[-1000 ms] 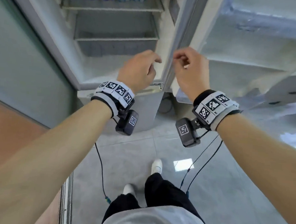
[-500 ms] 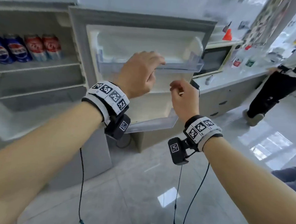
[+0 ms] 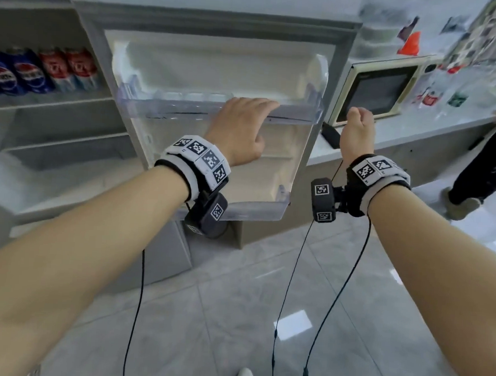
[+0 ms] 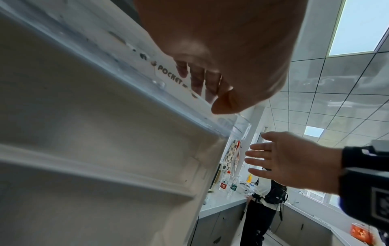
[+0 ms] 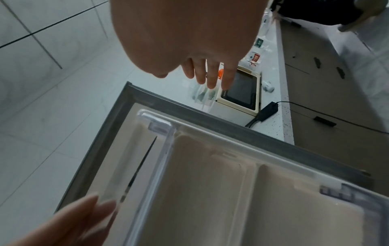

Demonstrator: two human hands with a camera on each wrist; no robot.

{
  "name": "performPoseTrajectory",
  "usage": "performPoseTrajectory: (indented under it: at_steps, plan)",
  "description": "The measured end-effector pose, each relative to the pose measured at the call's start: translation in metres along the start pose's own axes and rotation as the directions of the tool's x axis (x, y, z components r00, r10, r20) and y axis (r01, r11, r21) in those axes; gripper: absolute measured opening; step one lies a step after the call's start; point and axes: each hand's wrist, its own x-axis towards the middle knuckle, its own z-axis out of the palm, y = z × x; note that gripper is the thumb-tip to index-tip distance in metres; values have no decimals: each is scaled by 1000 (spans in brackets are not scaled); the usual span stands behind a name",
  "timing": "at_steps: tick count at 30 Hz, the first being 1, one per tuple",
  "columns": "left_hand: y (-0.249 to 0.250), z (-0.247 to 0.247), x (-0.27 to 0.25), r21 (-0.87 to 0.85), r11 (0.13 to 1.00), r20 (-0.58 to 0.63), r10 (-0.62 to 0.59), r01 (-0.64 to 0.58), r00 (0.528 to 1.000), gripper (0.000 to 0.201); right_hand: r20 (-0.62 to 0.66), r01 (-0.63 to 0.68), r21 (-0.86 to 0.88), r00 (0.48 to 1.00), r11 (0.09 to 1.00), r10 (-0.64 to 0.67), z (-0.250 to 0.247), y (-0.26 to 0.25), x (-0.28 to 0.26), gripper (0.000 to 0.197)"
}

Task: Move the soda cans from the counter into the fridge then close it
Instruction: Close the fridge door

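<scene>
Several soda cans (image 3: 42,70), blue and red, stand in a row on a fridge shelf at the left. The fridge door (image 3: 219,69) hangs open facing me, with a clear door pocket (image 3: 164,104) across it. My left hand (image 3: 239,126) grips the rim of that pocket; its fingers (image 4: 200,79) hook over into it and show through the plastic, thumb in front. My right hand (image 3: 358,127) hovers just right of the door's edge, touching nothing; its fingers (image 4: 258,158) are straight and spread and hold nothing.
A cream microwave (image 3: 377,88) sits on the pale counter (image 3: 418,131) right of the door, with a black power adapter (image 3: 330,134), bottles (image 3: 432,91) and an orange cone (image 3: 409,43). Another person in dark trousers (image 3: 486,161) stands at the counter's far right.
My view has swung up from the floor to the door. My left hand reached forward and took hold of the door pocket's rim. My right hand shifted right, past the door's edge.
</scene>
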Motion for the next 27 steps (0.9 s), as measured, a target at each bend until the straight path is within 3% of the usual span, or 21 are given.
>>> performPoseTrajectory:
  at_steps: [3, 7, 12, 16, 20, 24, 27]
  plan:
    - [-5, -1, -25, -57, 997, -74, 46, -50, 996, 66, 17, -20, 24, 1000, 1000, 20, 3, -3, -7, 40]
    - [-19, -6, -74, -112, 984, -233, 110, -139, 966, 60, 41, 48, 53, 998, 997, -50, 6, -16, -45, 39]
    - [-36, -22, -150, -167, 969, -320, 122, -183, 940, 57, -95, 205, 174, 977, 963, -191, 2, -40, -126, 34]
    - [-53, -44, -210, -207, 968, -380, 55, -143, 923, 52, -67, 386, 109, 922, 916, -381, 2, -43, -210, 25]
    - [-74, -69, -271, -243, 968, -440, -53, -62, 897, 41, 26, 478, 114, 875, 871, -484, 12, -51, -287, 19]
    - [-114, -95, -330, -204, 975, -419, -170, 90, 892, 42, 165, 551, 125, 808, 825, -565, 36, -70, -348, 41]
    - [-138, -110, -373, -224, 960, -380, -244, 167, 892, 55, 259, 592, 179, 742, 786, -619, 70, -96, -385, 51]
